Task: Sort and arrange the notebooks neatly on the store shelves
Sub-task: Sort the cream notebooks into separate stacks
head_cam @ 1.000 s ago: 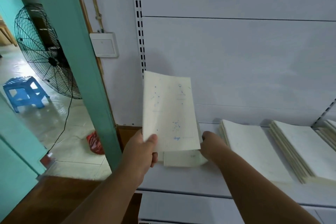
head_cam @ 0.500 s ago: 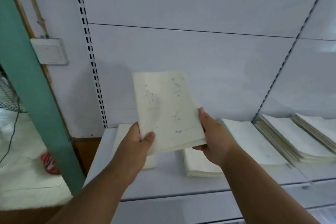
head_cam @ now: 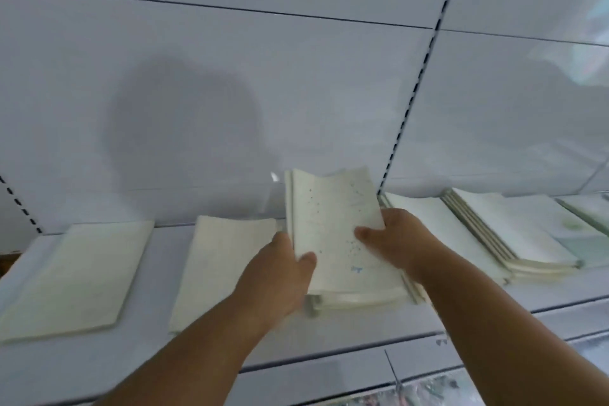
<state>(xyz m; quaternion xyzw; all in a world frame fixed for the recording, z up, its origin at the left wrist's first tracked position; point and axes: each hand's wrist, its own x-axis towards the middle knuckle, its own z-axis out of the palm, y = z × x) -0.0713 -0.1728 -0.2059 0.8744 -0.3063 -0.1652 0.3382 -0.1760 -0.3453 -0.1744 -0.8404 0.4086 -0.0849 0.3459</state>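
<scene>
There is one camera, worn on the person's head. It looks forward and a little down at the flat white metal shelf [head_cam: 82, 369], from close by, about an arm's reach away. The grey-white back panel [head_cam: 230, 82] behind the shelf fills the top half of the view. Both forearms come in from the bottom edge. The picture is a bit blurry.
</scene>
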